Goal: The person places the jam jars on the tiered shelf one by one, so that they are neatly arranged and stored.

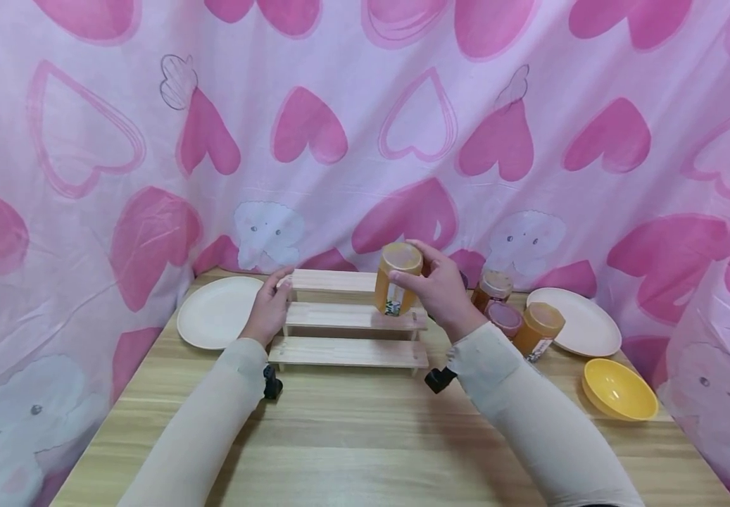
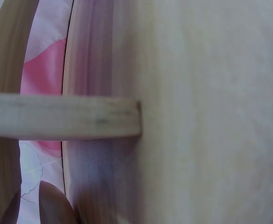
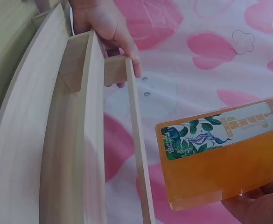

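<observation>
A three-step wooden rack (image 1: 348, 317) stands on the table. My left hand (image 1: 271, 304) grips its left end, fingers curled over the top step; the same left hand (image 3: 109, 32) shows in the right wrist view. My right hand (image 1: 436, 287) holds an amber jar (image 1: 397, 279) with a tan lid and a green-and-white label, tilted above the right part of the middle step. The jar (image 3: 225, 154) hangs clear of the rack (image 3: 75, 140) there. The left wrist view is filled by blurred close-up wood of the rack (image 2: 66, 116).
A cream plate (image 1: 217, 311) lies left of the rack. To the right are two more amber jars (image 1: 537, 329), a small pink-lidded pot (image 1: 504, 318), another cream plate (image 1: 583, 320) and a yellow bowl (image 1: 619, 389). A pink heart-print cloth (image 1: 365, 127) hangs behind.
</observation>
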### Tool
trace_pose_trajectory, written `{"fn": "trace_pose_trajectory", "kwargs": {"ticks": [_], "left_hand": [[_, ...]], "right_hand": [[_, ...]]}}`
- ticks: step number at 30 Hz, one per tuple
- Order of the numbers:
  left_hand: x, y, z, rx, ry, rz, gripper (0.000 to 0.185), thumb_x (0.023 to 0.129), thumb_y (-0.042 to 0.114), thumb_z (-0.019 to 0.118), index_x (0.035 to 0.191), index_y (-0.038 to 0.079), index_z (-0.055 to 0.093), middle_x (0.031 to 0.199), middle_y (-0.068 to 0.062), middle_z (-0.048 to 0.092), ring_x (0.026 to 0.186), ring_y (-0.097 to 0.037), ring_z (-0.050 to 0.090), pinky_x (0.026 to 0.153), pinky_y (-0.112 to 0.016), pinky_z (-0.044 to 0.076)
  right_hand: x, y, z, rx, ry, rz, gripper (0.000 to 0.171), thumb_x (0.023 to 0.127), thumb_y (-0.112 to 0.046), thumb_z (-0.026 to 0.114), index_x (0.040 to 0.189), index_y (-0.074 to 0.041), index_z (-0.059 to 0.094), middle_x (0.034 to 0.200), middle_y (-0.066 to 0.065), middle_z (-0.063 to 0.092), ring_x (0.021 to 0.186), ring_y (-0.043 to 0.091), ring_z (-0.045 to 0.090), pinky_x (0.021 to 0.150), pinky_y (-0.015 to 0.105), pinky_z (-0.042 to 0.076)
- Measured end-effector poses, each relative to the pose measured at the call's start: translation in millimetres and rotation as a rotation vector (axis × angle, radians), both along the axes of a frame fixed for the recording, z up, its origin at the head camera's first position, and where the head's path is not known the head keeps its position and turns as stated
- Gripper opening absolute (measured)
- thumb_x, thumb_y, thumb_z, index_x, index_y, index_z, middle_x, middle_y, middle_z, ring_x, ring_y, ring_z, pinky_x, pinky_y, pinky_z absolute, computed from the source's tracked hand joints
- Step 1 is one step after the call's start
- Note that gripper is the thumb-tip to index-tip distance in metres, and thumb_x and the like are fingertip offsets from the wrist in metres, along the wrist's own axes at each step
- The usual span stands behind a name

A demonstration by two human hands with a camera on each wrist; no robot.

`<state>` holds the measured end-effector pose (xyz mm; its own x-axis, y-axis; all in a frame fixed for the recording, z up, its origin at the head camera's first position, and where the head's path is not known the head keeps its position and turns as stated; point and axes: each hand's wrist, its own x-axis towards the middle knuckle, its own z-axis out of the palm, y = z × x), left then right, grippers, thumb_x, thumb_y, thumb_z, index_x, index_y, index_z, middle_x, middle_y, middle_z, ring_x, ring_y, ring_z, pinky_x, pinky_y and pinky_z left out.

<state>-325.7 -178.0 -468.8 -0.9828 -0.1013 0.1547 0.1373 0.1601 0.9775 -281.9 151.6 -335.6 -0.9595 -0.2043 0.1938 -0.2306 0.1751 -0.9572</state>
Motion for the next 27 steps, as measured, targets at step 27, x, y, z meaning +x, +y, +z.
{"fn": "trace_pose_trajectory", "kwargs": {"ticks": [27], "left_hand": [[16.4,5.1,25.5,0.038,-0.026,-0.043,0.042,0.115,0.019,0.042,0.156,0.013,0.049,0.071,-0.001,0.046,0.060,-0.011,0.041,0.059,-0.025,0.040]], "right_hand": [[-46.3,-81.6,-3.6,-0.141,-0.003,0.102,0.065,0.090,-0.020,0.087,0.148,-0.021,0.059,0.135,0.005,0.067,0.124,0.022,0.064,0.109,0.039,0.051]]}}
